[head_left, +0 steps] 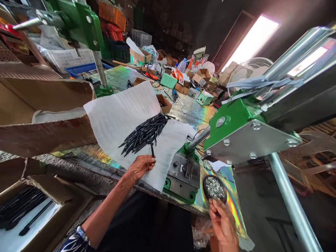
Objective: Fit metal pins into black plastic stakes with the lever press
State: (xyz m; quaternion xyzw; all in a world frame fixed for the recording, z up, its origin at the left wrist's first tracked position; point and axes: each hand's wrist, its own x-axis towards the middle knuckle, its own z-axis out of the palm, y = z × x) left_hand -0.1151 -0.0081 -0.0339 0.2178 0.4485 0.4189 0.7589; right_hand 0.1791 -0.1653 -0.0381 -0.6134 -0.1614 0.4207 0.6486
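Between its fingertips my left hand (141, 166) pinches one slim black part (152, 149), which stands nearly upright. Just beyond it a pile of black pointed parts (143, 134) lies on a white foam sheet (118, 101). My right hand (223, 218) is closed, its fingertips pressed together at the near edge of a round dark dish (206, 187) that holds small silvery pieces (215, 187). What those fingertips hold is too small to make out. Between my hands sits the metal base (185, 173) of a green hand press (231, 120).
A second green press (78, 24) stands at the upper left. Open cardboard boxes (44, 134) are on the left; a lower one (65, 213) contains long black parts. Small boxes, tools and a green device (204, 98) crowd the table's far end. A fan (249, 71) is behind.
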